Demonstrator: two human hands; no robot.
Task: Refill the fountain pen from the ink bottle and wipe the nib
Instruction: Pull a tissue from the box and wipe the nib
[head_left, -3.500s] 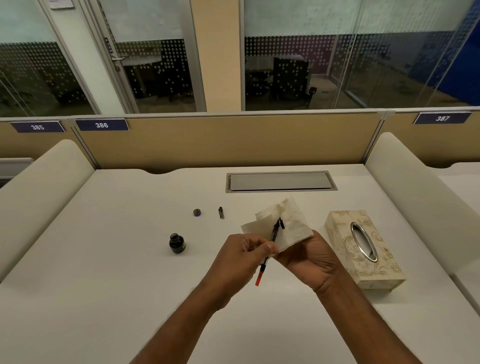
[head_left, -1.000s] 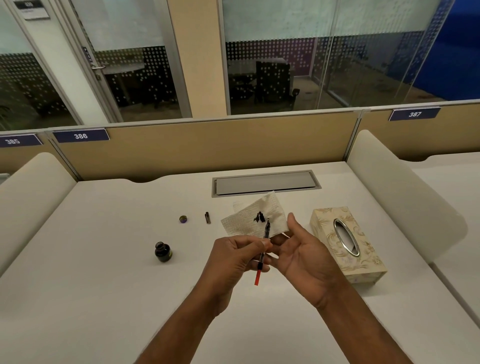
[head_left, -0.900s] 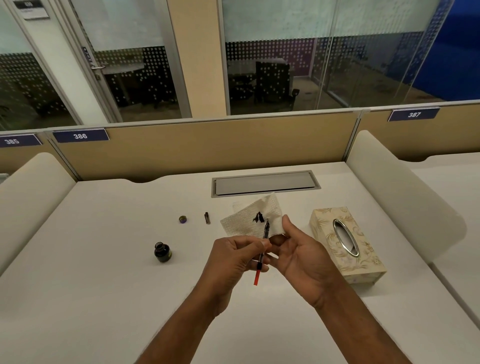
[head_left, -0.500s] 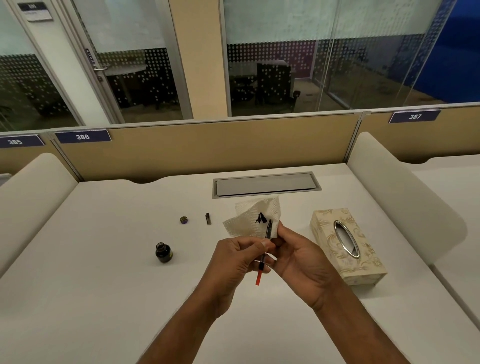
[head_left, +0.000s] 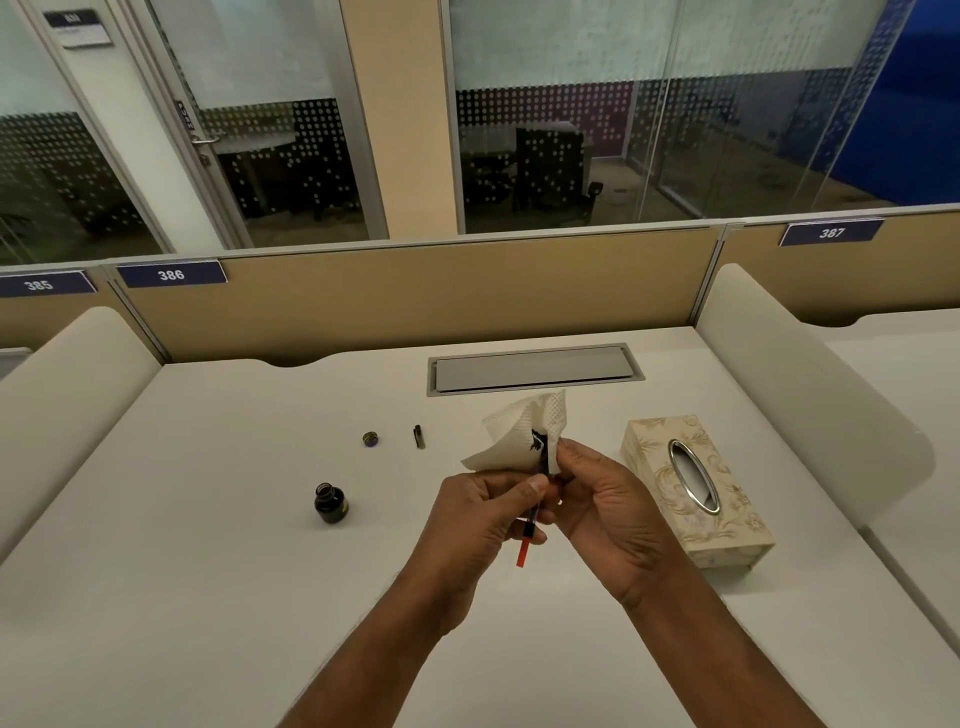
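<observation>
Our left hand (head_left: 483, 519) is pinching the fountain pen (head_left: 529, 527) at mid-barrel, red end pointing down toward us, nib (head_left: 544, 460) pointing up and away. Our right hand (head_left: 608, 504), just beside it, is closing thumb and fingers on a white tissue (head_left: 514, 428), folding it round the nib. A dark ink blot is showing on the paper at those fingertips, so the nib itself is partly hidden. The ink bottle (head_left: 331, 503) is standing open on the tabletop (head_left: 208, 545) well to the left of the left hand, with its cap (head_left: 370, 439) and a small dark piece (head_left: 419, 436), perhaps the pen's cap, lying beyond that hand. A tissue box (head_left: 696, 488) is sitting just right of the right hand.

We are judging this to be the wiping step, with filling apparently done. To do it well, we should be holding the barrel steady with the left hand and squeezing the tissue only lightly. We should be drawing it off toward the tip rather than twisting, and shifting to a clean patch so the blot is not smearing back onto the nib or our fingers.
</observation>
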